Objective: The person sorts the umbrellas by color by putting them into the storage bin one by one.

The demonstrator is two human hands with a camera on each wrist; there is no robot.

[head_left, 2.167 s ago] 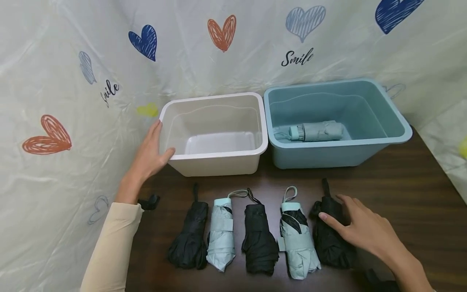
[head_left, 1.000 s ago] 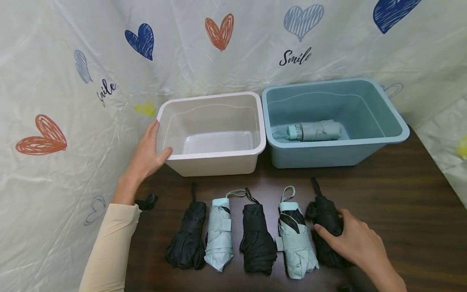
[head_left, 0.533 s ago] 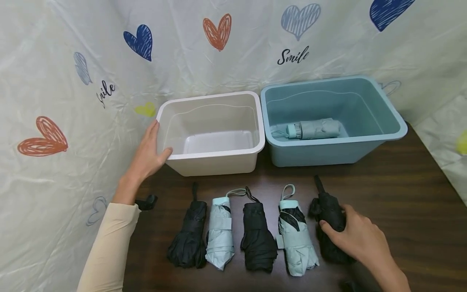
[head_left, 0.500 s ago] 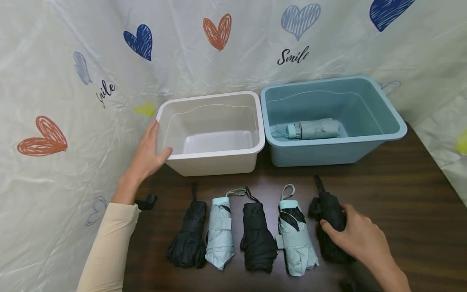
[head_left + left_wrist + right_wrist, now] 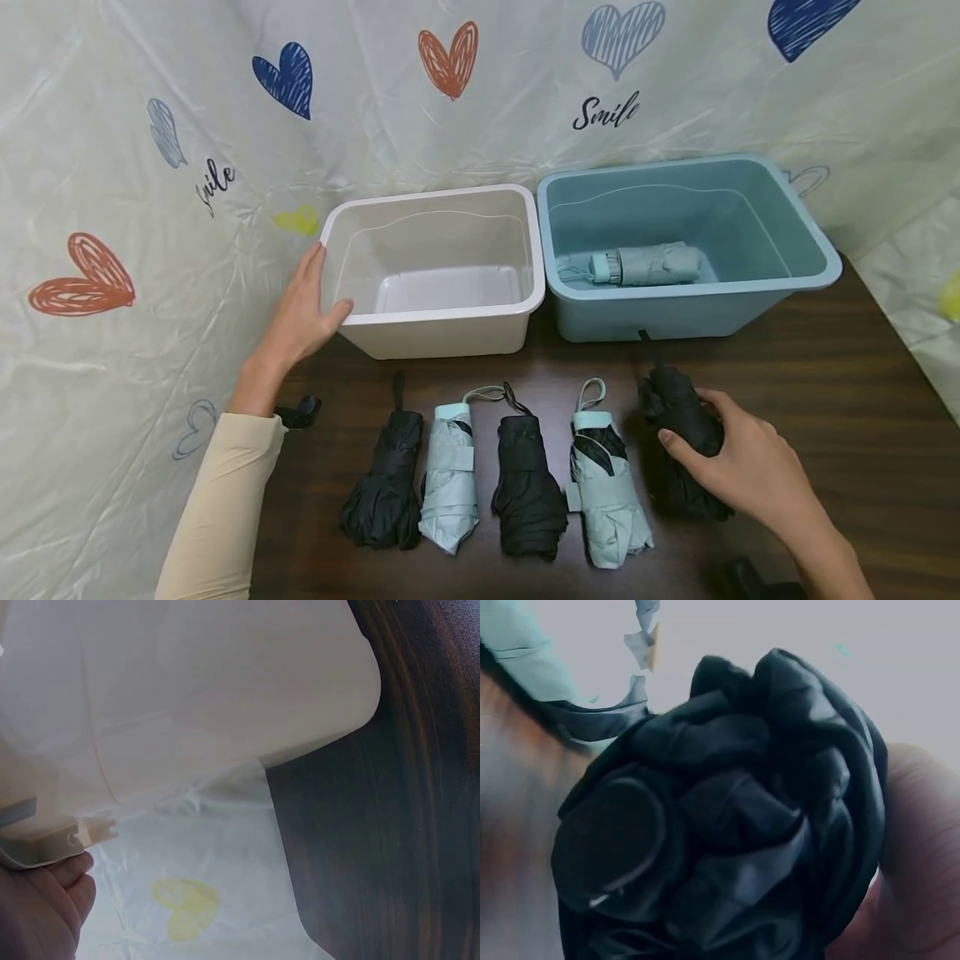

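My right hand point(image 5: 757, 467) grips a folded black umbrella point(image 5: 678, 417) by its middle, holding it a little above the table at the right end of a row. In the right wrist view the same umbrella point(image 5: 727, 802) fills the middle, its round end towards the camera. My left hand point(image 5: 296, 321) holds the left rim of a white plastic bin point(image 5: 442, 337), thumb at the front corner. In the left wrist view its fingers point(image 5: 71, 870) curl under that rim. Inside the blue bin point(image 5: 645, 317) lies a pale mint folded umbrella point(image 5: 652, 265).
Left of my right hand lie a mint umbrella point(image 5: 611, 500), a black umbrella point(image 5: 528, 492), another mint umbrella point(image 5: 450, 483) and another black umbrella point(image 5: 386, 483). The bins stand side by side on the dark wooden table point(image 5: 862, 400), against a white heart-print sheet point(image 5: 360, 125).
My right hand has closed round the rightmost black umbrella and raised it off the table, slightly towards the bins. My left hand has stayed on the white bin's rim.
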